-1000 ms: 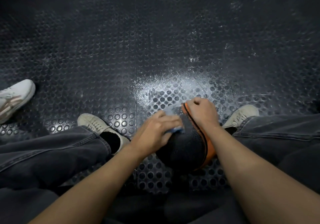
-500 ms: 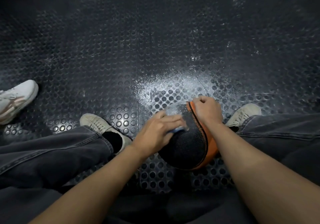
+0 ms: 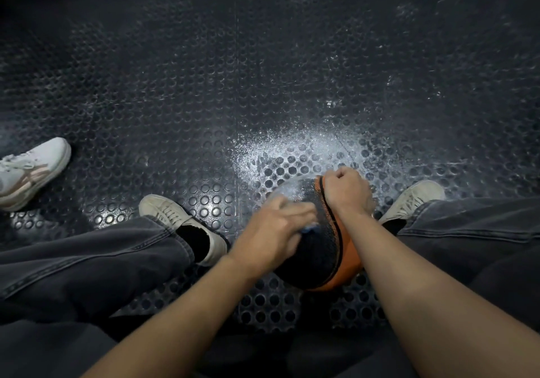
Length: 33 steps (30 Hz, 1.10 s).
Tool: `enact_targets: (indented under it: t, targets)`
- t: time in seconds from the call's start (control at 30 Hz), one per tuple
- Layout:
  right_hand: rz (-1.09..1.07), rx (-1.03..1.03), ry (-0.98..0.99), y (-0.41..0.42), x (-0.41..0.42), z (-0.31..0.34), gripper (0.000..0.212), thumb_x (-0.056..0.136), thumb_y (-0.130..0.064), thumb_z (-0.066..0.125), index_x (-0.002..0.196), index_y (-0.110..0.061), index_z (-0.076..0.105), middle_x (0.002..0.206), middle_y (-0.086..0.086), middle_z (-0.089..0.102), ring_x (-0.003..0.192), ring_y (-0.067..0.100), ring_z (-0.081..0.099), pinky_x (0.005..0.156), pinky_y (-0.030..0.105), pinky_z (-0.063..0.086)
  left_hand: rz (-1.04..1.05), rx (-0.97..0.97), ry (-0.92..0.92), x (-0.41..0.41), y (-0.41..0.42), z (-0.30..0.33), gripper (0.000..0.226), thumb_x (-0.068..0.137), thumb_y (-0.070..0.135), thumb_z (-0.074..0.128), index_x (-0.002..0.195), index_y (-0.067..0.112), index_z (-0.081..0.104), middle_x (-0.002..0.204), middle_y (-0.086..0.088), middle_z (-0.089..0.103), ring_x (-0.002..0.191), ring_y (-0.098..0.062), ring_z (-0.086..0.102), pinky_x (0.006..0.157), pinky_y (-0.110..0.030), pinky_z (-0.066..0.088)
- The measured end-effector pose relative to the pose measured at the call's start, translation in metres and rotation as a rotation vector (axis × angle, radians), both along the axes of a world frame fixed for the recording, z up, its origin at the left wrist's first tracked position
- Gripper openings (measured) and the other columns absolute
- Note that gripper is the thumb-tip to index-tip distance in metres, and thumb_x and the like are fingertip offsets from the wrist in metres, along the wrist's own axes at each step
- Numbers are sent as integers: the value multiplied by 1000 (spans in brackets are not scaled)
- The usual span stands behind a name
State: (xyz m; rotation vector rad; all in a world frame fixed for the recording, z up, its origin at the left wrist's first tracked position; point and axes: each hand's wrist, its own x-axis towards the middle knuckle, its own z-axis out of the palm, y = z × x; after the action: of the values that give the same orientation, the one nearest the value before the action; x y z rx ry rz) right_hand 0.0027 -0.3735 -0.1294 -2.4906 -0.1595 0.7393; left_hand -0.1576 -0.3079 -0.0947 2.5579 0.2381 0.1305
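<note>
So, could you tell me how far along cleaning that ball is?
Roughly partway. Done: the ball looks whitish at its far black end, and white residue speckles the floor beyond. In hand: the left hand rubs a small blue pad on the black panel while the right hand holds the top. Left: the near black area and orange side look untouched.

Glossy studded rubber floor (image 3: 204, 100)

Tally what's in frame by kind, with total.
Shoes: 3 (white sneaker, beige sneaker by left leg, beige sneaker by right leg)
Ball: 1
Blue item: 1
Hands: 2 (left hand, right hand)
Total: 7
</note>
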Motion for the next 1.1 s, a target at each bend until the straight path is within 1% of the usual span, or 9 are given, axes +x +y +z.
enact_targets:
  t: [0.13, 0.23, 0.37, 0.47, 0.57, 0.67, 0.8, 0.93, 1.1]
  targets:
    - [20, -109, 30, -11, 2, 9, 28, 100, -43, 40, 109, -22, 57, 107, 6, 60, 94, 27, 50, 91, 41, 40, 18, 8, -14, -9, 6, -3, 25, 91, 23, 56, 112, 29, 68, 122, 18, 62, 83, -13, 48, 71, -25, 46]
    - [106, -207, 94, -10, -1, 16, 48, 102, -40, 36, 142, -15, 39, 129, 13, 54, 113, 33, 52, 105, 51, 37, 165, -10, -2, -32, 16, -1, 23, 88, 16, 62, 110, 23, 70, 116, 13, 66, 83, -18, 57, 71, -38, 52]
    - [314, 22, 52, 2, -16, 8, 22, 103, -31, 39, 119, -20, 49, 108, -2, 57, 81, 12, 49, 97, 51, 45, 85, -14, 50, -32, 11, 8, 19, 88, 17, 64, 106, 22, 70, 111, 15, 62, 90, -10, 59, 76, -32, 53]
    - [397, -52, 36, 1, -27, 7, 19, 102, -40, 37, 107, -30, 53, 101, -6, 56, 90, 20, 59, 97, 54, 47, 291, -82, 119, -25, 28, 3, 16, 90, 20, 65, 103, 22, 73, 104, 14, 62, 84, -6, 60, 76, -30, 54]
    - [298, -90, 27, -5, -23, 10, 15, 98, -41, 42, 91, -29, 48, 116, 4, 54, 106, 29, 56, 99, 55, 46, 399, -159, 195, -24, 24, 1, 20, 91, 26, 63, 105, 14, 72, 104, 7, 58, 88, -8, 56, 88, -33, 50]
    - [254, -185, 26, -7, -14, 11, 35, 94, -48, 48, 108, -18, 58, 129, 10, 54, 114, 34, 54, 101, 53, 45, 259, -203, 171, -26, 2, 12, 28, 93, 34, 59, 110, 14, 70, 108, 9, 53, 94, -7, 53, 90, -22, 43]
    - [270, -208, 22, -12, -7, 8, 32, 95, -45, 50, 82, -15, 51, 105, 7, 62, 98, 28, 59, 95, 45, 47, 296, -177, 178, -10, 3, 5, 22, 95, 30, 56, 97, 13, 70, 102, 4, 55, 84, -8, 53, 80, -24, 47]
    - [222, -147, 55, -11, -13, 6, 20, 94, -41, 49, 79, -28, 45, 115, 1, 58, 104, 26, 54, 107, 52, 38, 453, -167, 193, 6, 1, 3, 22, 94, 21, 60, 72, 19, 62, 85, 7, 55, 65, -2, 48, 61, -12, 41]
    - [231, -166, 103, -20, -15, -1, 25, 98, -50, 44, 99, -26, 54, 111, -1, 50, 88, 21, 45, 109, 53, 35, 217, -165, 131, -16, -6, 5, 14, 89, 22, 62, 90, 14, 74, 94, 7, 64, 77, -12, 60, 70, -30, 51]
